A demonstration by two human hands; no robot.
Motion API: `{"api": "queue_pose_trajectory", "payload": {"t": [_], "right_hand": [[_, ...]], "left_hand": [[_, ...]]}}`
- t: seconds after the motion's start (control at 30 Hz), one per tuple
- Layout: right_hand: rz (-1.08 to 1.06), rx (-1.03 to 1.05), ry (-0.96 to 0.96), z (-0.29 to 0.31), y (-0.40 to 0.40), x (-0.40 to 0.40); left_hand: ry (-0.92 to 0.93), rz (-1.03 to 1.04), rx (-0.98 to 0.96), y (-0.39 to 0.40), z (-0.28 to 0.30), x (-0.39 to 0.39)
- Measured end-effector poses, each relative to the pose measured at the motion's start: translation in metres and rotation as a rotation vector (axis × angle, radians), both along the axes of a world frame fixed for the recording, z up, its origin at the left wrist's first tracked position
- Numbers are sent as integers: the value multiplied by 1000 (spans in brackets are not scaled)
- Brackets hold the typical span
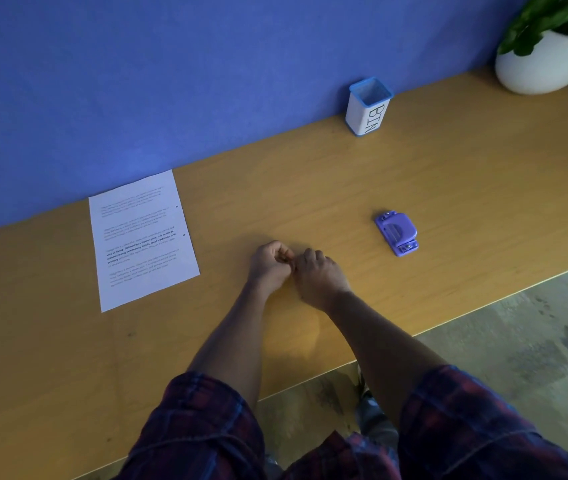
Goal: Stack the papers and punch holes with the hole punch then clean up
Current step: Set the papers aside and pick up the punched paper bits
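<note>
The stacked papers (142,239) lay flat on the wooden surface (449,188), their far edge against the blue wall (171,81), with two small dark holes showing near the right-hand edge, so the punching looked done and the clean-up in hand. Both hands met at the middle of the surface, well apart from the stack: the left hand (268,263) was curled with its fingertips pinched together, and the right hand (317,273) was bunched against it, touching; each grip was closed, probably on tiny paper punchings, though nothing between the fingers could be made out. Such scraps would be feather-light and easily lost, best pinched or swept into a cupped palm. The purple hole punch (397,233) lay to the right, small, rigid and easy to take by its sides. The container marked BIN (368,107) stood upright by the wall, beyond it.
</note>
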State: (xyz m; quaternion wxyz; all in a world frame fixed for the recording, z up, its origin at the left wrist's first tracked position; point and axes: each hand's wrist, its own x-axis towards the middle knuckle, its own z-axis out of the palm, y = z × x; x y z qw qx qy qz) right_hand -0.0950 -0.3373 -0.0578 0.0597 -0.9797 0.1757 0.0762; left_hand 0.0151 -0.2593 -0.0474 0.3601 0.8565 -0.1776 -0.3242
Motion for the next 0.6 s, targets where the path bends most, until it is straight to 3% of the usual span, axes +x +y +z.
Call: {"api": "queue_pose_trajectory", "payload": {"t": [0.17, 0.37, 0.6], "right_hand": [[-108, 330, 113, 14, -34, 13], [-451, 761, -204, 14, -42, -10], [-558, 826, -394, 10, -46, -8]], "left_hand": [[-42, -6, 6, 0, 3, -2], [-59, 7, -27, 3, 0, -6], [45, 163, -119, -19, 3, -5]]}}
